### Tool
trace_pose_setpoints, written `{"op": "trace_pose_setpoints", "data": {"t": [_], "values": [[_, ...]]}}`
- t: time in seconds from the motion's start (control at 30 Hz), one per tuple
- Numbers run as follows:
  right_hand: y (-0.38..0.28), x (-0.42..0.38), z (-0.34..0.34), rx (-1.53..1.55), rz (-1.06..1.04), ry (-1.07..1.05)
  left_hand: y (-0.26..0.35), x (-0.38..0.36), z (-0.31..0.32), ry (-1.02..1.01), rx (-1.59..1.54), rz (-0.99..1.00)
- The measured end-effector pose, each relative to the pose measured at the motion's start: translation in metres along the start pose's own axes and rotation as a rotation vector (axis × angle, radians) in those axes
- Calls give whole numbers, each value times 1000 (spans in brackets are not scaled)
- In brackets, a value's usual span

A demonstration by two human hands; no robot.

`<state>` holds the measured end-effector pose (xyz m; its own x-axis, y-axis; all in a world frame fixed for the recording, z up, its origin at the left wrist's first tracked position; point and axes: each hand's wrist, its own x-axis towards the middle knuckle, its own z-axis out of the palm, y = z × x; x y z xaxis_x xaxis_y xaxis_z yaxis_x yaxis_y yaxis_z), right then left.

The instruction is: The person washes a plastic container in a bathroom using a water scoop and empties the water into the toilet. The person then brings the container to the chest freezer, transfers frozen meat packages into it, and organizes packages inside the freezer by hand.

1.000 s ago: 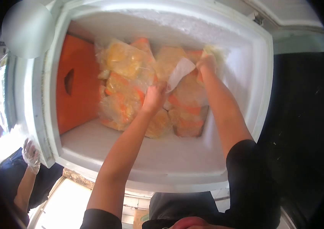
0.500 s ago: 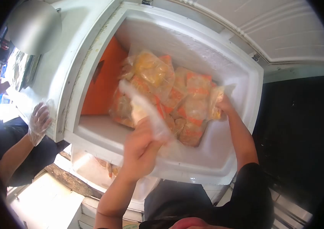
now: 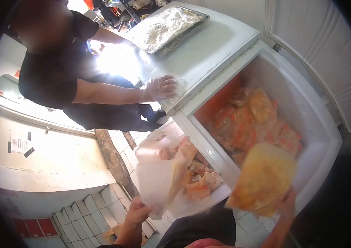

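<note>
My left hand (image 3: 138, 210) is closed on the lower corner of a whitish plastic pack (image 3: 157, 186), whose right side shows a pale yellow filling. This pack hangs over a white plastic tub (image 3: 145, 153) of orange-and-white packs (image 3: 198, 188). On the right, my right hand (image 3: 286, 203) grips the edge of a flat clear bag of yellow-orange food (image 3: 264, 175). That bag is tilted over the front rim of the open chest freezer (image 3: 316, 165). Inside the freezer lie several frosty bagged packs with orange labels (image 3: 241, 128).
Across from me a person in dark clothes rests a gloved hand (image 3: 163, 87) on the freezer's closed lid section (image 3: 221, 35). A film-covered tray (image 3: 171, 27) sits on that lid. Raised lid (image 3: 316, 45) at the right; tiled steps (image 3: 80, 219) at lower left.
My view has turned left. Both hands have come out of the freezer: the left one has carried its pack over the tub, and the right one has lifted its bag to the front rim.
</note>
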<state>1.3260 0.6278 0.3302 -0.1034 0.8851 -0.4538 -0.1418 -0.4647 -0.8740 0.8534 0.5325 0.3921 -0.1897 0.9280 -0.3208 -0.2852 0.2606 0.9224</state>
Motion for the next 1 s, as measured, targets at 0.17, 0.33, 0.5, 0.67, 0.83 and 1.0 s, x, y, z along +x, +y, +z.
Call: {"op": "trace_pose_setpoints", "data": {"t": [0.17,0.33,0.5,0.67,0.83,1.0], "values": [[54,-7,98,48,251,-368,-41,8,-23,-15,806,-172],[213,21,171,-464,292,-427,-170,10,-71,123,979,-296],[210,55,196,-340,-61,-458,-224,48,-52,403,932,-66],[156,113,183,-266,22,-718,-100,196,86,382,1084,540],[202,119,183,-141,-27,-879,-65,301,151,-47,1354,721],[28,177,143,-239,458,-1229,-83,327,146,-125,1523,615]]}}
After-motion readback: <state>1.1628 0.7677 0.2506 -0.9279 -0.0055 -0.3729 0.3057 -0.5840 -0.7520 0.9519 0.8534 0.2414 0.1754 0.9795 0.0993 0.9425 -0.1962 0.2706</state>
